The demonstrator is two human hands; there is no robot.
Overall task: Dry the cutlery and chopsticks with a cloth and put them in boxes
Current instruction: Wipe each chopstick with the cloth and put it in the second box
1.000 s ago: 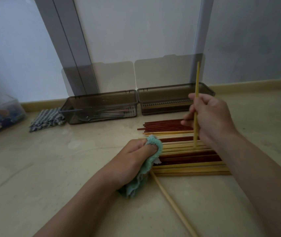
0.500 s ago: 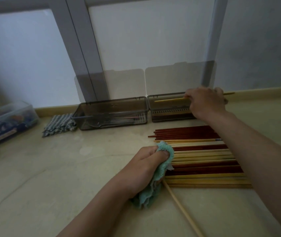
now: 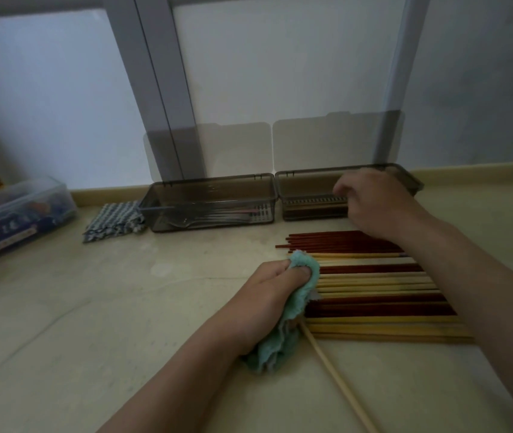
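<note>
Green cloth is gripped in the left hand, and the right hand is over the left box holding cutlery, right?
Wrong box: the head view shows the right hand over the right box, beside the cutlery box. The left hand does grip the green cloth.

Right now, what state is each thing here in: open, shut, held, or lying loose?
left box, open, cutlery inside.
right box, open, right hand over it.
cloth, bunched, gripped by left hand.
pale chopstick, one end in the cloth, rest lying loose.
chopstick row, lying flat, side by side.
checked cloth, folded, lying idle.
tub, shut.
right hand, blurred; cannot tell if it holds anything.
</note>
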